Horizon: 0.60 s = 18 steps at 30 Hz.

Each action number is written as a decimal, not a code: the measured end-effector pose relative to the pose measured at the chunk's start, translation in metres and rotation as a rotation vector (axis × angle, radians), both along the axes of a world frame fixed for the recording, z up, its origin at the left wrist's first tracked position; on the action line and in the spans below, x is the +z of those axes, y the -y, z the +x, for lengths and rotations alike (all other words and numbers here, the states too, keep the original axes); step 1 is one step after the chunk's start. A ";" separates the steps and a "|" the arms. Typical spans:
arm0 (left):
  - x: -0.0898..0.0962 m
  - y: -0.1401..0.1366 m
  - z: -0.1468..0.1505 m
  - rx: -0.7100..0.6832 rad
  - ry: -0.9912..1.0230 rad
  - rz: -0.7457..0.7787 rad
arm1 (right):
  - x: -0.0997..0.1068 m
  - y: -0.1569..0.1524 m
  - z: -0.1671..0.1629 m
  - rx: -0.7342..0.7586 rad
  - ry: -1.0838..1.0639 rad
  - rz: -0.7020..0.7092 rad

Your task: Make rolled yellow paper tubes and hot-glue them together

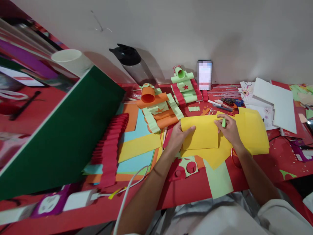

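Note:
My left hand [179, 135] grips the left edge of a yellow paper sheet [200, 135], thumb lying on top. At the sheet's upper right corner, my right hand [228, 129] is closed around a slim light-green object [224, 122]; only its end shows, so its kind is unclear. The right fingertips touch the paper's edge. Beneath lie more yellow paper pieces [254, 133]. A red loop-shaped handle [233, 158] sits beside my right wrist. Behind the sheet stand an orange-and-green paper figure [160, 109] and a red-and-green one [186, 86].
A green board [66, 137] leans at the left, near a dark-lidded bottle [132, 62]. A phone [204, 75] rests against the wall. Pens [221, 105] and white foam board [281, 101] lie right. A white cable [127, 192] crosses near my left forearm.

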State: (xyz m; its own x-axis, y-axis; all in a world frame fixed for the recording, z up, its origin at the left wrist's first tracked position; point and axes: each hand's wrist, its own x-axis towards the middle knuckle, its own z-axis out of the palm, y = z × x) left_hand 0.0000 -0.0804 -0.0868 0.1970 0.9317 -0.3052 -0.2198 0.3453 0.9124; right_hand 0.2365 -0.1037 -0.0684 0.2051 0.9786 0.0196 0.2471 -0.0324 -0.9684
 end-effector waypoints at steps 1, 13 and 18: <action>0.000 0.000 0.000 0.002 0.006 -0.017 | 0.000 0.000 0.000 0.001 0.013 0.001; -0.004 0.001 0.002 -0.002 -0.001 -0.024 | -0.001 0.001 0.000 0.007 0.007 -0.010; -0.006 0.001 0.003 0.008 -0.031 -0.024 | 0.000 0.001 0.000 0.019 -0.007 -0.017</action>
